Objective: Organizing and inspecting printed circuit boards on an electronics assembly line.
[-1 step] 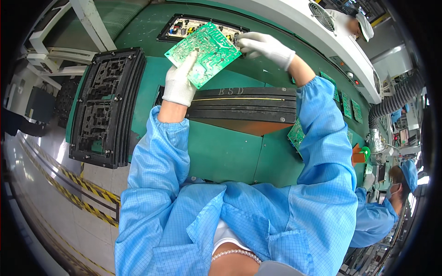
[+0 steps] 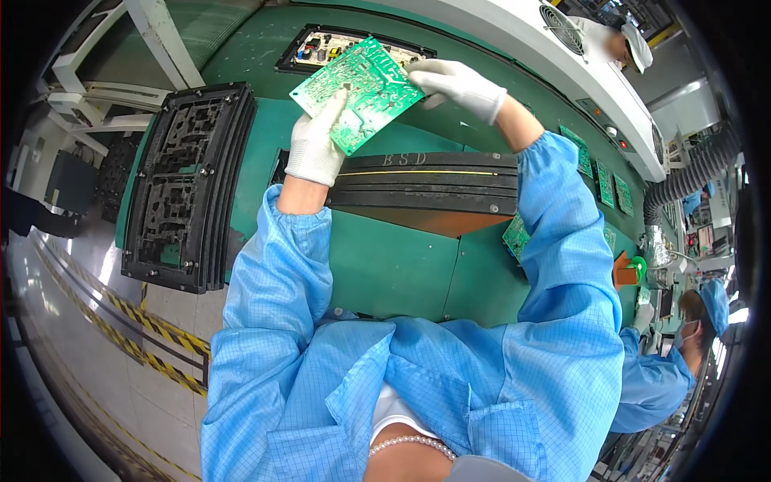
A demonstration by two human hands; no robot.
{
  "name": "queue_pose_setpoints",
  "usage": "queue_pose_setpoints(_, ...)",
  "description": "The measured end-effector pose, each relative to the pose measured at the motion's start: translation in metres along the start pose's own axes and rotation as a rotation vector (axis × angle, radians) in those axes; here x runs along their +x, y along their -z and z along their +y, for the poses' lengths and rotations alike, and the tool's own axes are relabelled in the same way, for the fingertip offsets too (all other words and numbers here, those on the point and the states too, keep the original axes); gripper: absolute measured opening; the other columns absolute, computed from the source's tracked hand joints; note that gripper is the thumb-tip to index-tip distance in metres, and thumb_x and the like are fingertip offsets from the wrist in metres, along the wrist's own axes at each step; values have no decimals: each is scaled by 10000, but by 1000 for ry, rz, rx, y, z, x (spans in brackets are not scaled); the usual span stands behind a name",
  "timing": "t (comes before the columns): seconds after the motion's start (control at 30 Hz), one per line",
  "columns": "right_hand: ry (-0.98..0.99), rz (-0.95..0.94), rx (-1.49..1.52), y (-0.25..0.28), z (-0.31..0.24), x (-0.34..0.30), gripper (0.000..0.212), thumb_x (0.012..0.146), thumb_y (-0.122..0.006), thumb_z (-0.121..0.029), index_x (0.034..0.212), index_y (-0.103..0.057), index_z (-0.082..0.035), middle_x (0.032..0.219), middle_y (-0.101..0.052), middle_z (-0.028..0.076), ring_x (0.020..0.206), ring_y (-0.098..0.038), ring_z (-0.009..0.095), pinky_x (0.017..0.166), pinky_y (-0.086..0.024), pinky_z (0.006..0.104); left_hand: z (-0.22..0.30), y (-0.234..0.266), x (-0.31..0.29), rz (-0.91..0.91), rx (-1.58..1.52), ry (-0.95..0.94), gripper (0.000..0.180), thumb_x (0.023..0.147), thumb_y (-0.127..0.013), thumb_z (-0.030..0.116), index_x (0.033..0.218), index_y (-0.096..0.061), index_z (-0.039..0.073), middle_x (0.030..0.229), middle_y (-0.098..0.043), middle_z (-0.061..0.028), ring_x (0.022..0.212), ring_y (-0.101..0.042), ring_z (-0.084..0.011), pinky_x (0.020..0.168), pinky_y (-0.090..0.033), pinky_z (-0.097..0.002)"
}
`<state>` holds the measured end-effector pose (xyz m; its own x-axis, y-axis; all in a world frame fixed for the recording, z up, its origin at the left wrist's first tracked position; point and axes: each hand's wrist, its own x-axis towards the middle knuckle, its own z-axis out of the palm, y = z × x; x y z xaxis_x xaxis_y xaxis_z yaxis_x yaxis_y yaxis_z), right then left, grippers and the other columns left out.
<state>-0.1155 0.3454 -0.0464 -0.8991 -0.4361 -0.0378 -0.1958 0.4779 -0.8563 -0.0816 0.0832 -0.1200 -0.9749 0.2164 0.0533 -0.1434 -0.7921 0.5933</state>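
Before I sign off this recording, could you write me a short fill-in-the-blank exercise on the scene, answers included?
1. The circuit board in the left hand is ____ in colour.
2. The right hand wears a white ____.
3. The stack of black trays with cut-outs is on the person's ____ side.

Answers: green; glove; left

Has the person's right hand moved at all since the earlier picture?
Yes, slightly: the right hand has shifted left, farther from the round fan grille, which sits in the same spot.
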Motion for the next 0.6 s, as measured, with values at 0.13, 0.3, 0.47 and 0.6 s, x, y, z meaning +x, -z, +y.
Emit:
queue_pose_setpoints(0.13, -66, 133, 78, -26, -22, 10, 510, 969, -570, -347, 1312, -585, 30, 1237, -641, 133, 979, -640, 164, 770, -569, 279, 2, -2, 1, -58, -37, -18, 360, 946, -652, 136, 1254, -567, -29, 1194, -636, -128, 1063, -643, -245, 917, -541, -396)
queue_pose_setpoints(0.3, -135, 117, -52, 26, -16, -9, 554, 952, -596, -399, 1333, -576, 4, 1159, -675, 72, 932, -626, 131, 783, -514, 255, 9, 6, 7, 88, -42, 30, 525, 962, -636, 330, 1253, -518, -90, 1246, -587, -227, 1085, -628, -339, 896, -543, -443)
queue_pose_setpoints(0.47, -343, 274, -114, 90, 19, -48, 458, 972, -577, -375, 1273, -639, -35, 1091, -679, 43, 859, -600, 119, 736, -514, 270, 12, 13, 6, 228, 33, -7, 572, 942, -647, 381, 1218, -518, -103, 1151, -622, -265, 1022, -654, -360, 840, -561, -428)
queue_pose_setpoints(0.6, -507, 295, -226, 118, 63, -59, 411, 975, -568, -367, 1272, -652, -95, 1132, -685, 38, 910, -631, 145, 748, -546, 315, 8, 12, 6, 211, 47, 35, 555, 943, -646, 377, 1211, -531, -95, 1134, -635, -259, 1003, -665, -350, 823, -567, -425)
